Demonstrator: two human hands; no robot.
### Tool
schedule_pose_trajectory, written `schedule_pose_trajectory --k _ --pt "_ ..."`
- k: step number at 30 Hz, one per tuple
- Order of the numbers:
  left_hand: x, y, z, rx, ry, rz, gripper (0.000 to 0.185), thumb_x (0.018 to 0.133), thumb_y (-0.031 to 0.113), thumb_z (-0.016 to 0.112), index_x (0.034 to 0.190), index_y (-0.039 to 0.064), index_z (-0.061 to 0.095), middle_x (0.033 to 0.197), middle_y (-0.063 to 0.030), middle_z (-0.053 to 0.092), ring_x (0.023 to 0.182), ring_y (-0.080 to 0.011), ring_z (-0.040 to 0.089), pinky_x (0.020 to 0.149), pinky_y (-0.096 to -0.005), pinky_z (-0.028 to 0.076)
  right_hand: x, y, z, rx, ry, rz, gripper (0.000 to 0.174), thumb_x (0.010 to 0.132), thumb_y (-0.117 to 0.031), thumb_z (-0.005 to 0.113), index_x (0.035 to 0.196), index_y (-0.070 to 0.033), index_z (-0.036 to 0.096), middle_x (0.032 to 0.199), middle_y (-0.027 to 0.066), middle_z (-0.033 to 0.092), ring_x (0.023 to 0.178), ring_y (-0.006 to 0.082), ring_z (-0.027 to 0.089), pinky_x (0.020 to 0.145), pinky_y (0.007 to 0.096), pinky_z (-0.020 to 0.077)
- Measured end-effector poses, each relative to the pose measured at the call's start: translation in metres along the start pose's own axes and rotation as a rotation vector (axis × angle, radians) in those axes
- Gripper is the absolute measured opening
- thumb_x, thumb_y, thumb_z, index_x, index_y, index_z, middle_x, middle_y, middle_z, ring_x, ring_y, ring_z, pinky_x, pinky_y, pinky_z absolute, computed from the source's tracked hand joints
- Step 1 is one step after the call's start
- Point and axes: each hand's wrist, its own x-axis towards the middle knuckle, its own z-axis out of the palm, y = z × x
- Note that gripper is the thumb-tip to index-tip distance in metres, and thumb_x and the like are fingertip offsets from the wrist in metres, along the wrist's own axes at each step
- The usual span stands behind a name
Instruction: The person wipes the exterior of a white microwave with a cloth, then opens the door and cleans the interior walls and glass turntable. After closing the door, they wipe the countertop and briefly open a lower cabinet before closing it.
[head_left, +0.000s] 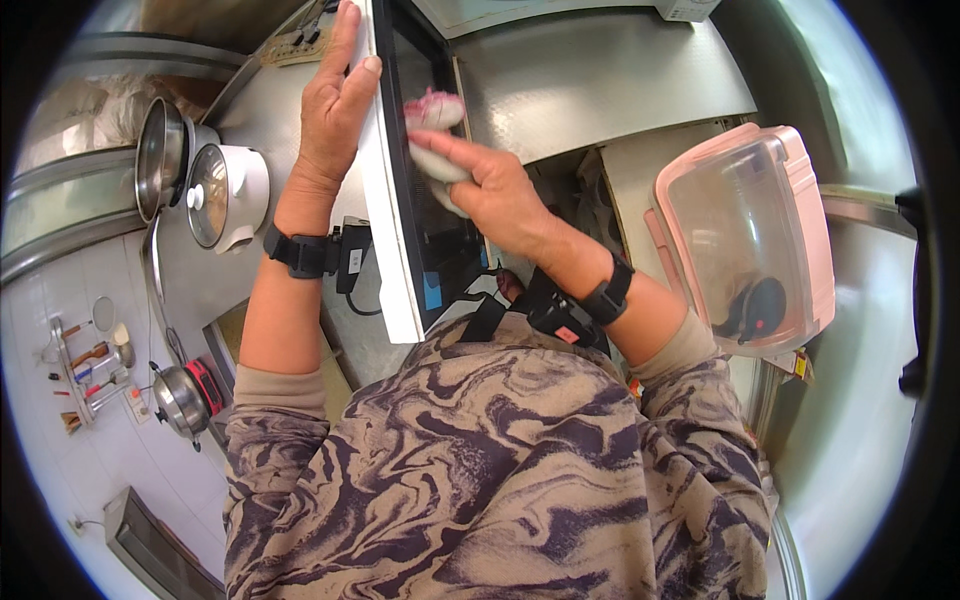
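An appliance door (390, 255), apparently a microwave oven's, stands out towards me with a white edge and a dark glossy inner panel (409, 67). My left hand (337, 105) holds it from the outer side, the thumb at its edge and the fingers stretched along it. Against the dark panel, my right hand (495, 184) presses a white and pink cloth (435, 111). That cloth is bunched and blurred, and part of it is hidden beneath the fingers. Black straps with small devices circle both wrists.
Left of the door, a white electric pot (236, 191) with a glass lid stands beside a steel pan (159, 161). A pink-rimmed clear storage bin (739, 225) is at right. Behind the door lies a steel countertop (600, 75). Utensils hang from a wall rack (71, 367).
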Motion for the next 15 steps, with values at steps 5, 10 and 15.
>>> schedule_pose_trajectory --k 5,10,15 --pt "0.003 -0.003 -0.002 -0.007 -0.001 0.032 0.056 0.093 0.018 0.050 0.144 0.000 0.035 0.151 -0.0114 0.034 0.140 -0.0200 0.029 0.114 -0.0306 0.019 -0.037 0.001 -0.003 -0.011 -0.147 0.031 0.056 0.072 0.013 0.038 0.121 -0.003 0.061 0.117 0.0051 0.062 0.108 0.0126 0.055 0.095 0.0244 0.0418" --pt "0.000 -0.001 0.000 -0.040 0.012 -0.012 0.055 0.093 0.017 0.049 0.144 0.000 0.035 0.150 -0.0107 0.036 0.139 -0.0190 0.031 0.113 -0.0295 0.021 -0.052 0.008 -0.004 -0.159 -0.203 -0.157 0.051 0.067 0.016 0.038 0.105 -0.001 0.066 0.111 0.0119 0.066 0.114 0.0248 0.058 0.102 0.0310 0.0390" --pt "0.001 -0.003 0.000 -0.005 0.007 0.027 0.053 0.094 0.015 0.048 0.143 0.000 0.037 0.150 -0.0111 0.035 0.140 -0.0195 0.031 0.114 -0.0295 0.020 -0.055 0.020 -0.006 -0.162 -0.183 -0.213 0.049 0.064 0.018 0.041 0.101 0.000 0.067 0.110 0.0157 0.066 0.113 0.0286 0.060 0.102 0.0323 0.0406"
